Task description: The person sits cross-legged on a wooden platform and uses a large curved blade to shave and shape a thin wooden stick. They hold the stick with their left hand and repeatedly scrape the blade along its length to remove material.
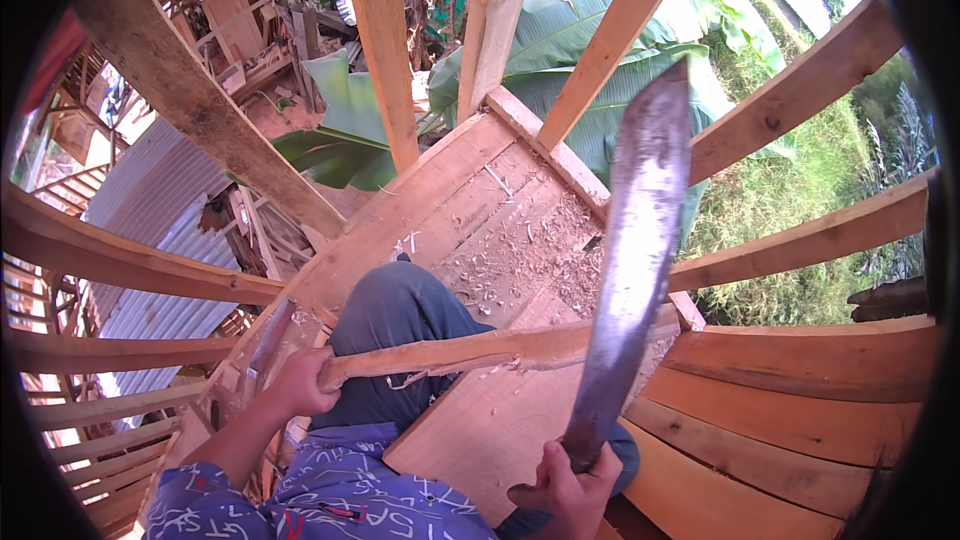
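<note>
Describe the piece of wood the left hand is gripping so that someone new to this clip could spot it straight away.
Start at the plank floor strewn with shavings, then find the person's knee in blue trousers. Across it lies a rough wooden stick, gripped at its left end by the left hand, with the long machete blade in the right hand crossing its far end. Unlike the sawn beams around, it is thin, uneven and freshly whittled.

the raised machete blade (pixel 635 260) and the wooden stick (pixel 480 348) across the knee (pixel 400 305) bar the middle. wooden ribs (pixel 610 40) fan out ahead and to both sides with narrow gaps between. the shaving-strewn plank floor (pixel 500 230) beyond the knee lies open.
</note>
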`<state>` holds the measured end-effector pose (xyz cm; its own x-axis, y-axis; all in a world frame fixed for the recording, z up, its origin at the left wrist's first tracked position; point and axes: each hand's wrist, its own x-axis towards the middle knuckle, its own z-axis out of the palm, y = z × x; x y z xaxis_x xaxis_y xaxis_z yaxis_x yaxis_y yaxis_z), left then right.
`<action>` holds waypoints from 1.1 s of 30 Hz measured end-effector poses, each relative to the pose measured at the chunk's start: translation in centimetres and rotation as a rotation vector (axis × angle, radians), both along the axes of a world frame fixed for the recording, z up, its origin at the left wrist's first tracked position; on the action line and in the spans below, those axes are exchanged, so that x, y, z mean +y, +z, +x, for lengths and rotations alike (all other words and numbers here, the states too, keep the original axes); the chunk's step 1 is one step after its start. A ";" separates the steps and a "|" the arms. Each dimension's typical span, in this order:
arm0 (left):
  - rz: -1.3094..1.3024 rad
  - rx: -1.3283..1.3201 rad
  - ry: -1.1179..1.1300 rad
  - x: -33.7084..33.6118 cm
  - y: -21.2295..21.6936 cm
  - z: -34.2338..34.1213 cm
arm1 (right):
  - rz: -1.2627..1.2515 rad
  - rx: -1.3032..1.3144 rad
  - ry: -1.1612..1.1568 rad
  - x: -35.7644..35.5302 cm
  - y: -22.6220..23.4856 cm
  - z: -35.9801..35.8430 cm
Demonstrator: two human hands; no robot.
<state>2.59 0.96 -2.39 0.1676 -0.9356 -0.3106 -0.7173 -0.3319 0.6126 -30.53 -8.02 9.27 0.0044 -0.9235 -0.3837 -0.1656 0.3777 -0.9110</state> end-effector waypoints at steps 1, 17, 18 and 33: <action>-0.014 -0.027 0.007 0.2 -0.1 -0.1 | -0.018 -0.047 -0.027 -0.7 0.4 -0.5; -0.082 -0.009 0.077 0.6 -1.0 -0.7 | -0.105 0.086 0.037 -1.0 -0.7 -0.2; -0.103 -0.010 0.073 0.4 -1.0 -0.7 | -0.071 0.011 -0.058 -1.5 0.1 -0.4; -0.067 -0.036 0.083 0.3 -0.3 -0.9 | -0.014 -0.008 -0.085 -1.6 -1.8 -1.1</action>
